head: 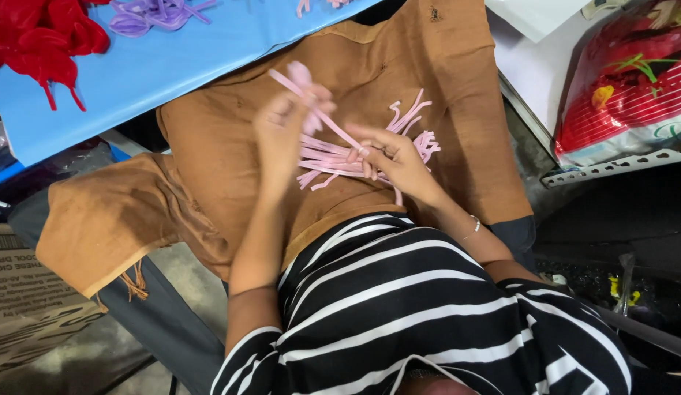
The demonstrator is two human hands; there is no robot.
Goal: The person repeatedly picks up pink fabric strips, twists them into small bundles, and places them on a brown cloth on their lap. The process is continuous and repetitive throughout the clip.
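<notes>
A cluttered work corner seen from above

A blue worktop [157,66] fills the upper left; below it lies a cardboard box [25,292] on grey floor [84,366], and far right of it a perforated metal shelf edge [618,167] crosses dark shadow.

Top left: red plastic flower-shaped pieces [40,36] on a blue sheet [172,66]
Beside them: purple plastic strips [146,14], also on the sheet
Right: red-and-white striped plastic bag [633,80]
Lower left: brown cardboard box [25,300]
</notes>
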